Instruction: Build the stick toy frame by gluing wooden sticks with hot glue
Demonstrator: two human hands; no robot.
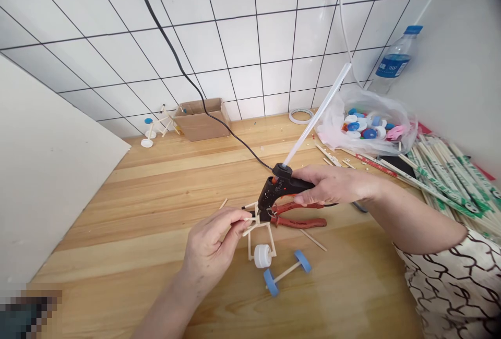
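**Hot glue gun [284, 188] held at craft-stick frame [254, 219]**

A burn was judged the main risk: the nozzle was just beside the fingertips of the left hand [211, 245], so a slip or drip could have reached skin. A loosened pinch could have let the frame shift. The left hand was closed on the frame, thumb and fingers together, just left of the gun. The right hand [332, 185] was clamped around the gun's body, forearm extended from the right. Red-handled pliers [297, 217] lay beneath the gun, a white bottle-cap wheel [263, 256] just below it, and a blue-capped stick axle [287, 272] nearby.
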